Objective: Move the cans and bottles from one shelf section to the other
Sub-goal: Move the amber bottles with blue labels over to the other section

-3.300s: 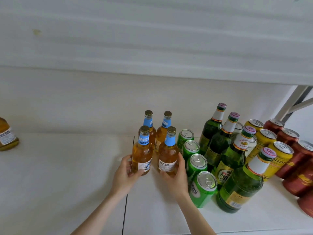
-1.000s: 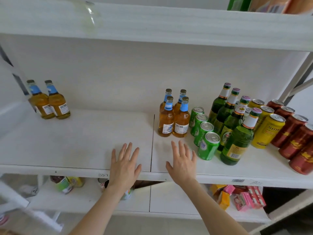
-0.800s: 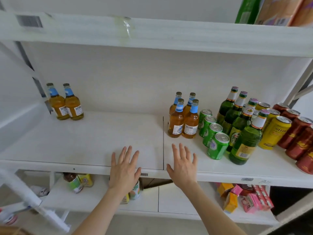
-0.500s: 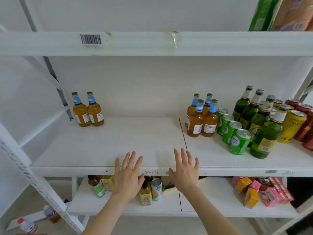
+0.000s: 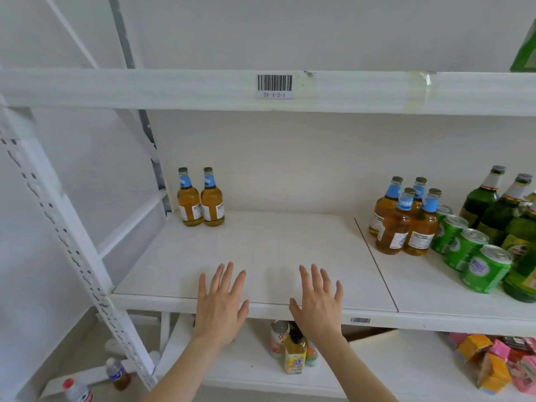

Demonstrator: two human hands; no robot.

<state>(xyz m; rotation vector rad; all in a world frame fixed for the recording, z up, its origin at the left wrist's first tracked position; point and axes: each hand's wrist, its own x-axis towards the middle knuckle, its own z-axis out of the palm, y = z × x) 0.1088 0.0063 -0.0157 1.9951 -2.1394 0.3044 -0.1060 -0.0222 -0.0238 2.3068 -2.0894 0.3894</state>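
**shelfguy:** Bottles and cans, where are they at? Biggest stuff first: the shelf (image 5: 261,245) is split by a seam. The left section is nearly bare, with just two amber bottles (image 5: 200,198) standing upright in its back left corner. Right of the seam the rest is packed together: tall green bottles (image 5: 493,210) at the far right, a cluster of four amber bottles (image 5: 403,219) just past the seam, and green cans (image 5: 470,250) in a row between those two groups.

**palletpat:** And the hands?

**shelfguy:** Both empty. Left hand (image 5: 222,303) and right hand (image 5: 317,300) hang over the front edge of the left section, fingers spread flat, gripping nothing. Can't quite tell if the palms touch the board.

**palletpat:** So what's closest?

**shelfguy:** I'd say the four-bottle cluster, up and to the right of the right hand, all with necks pointing straight up. The right hand is clearly nearer, so it's a side-on grab around the body.
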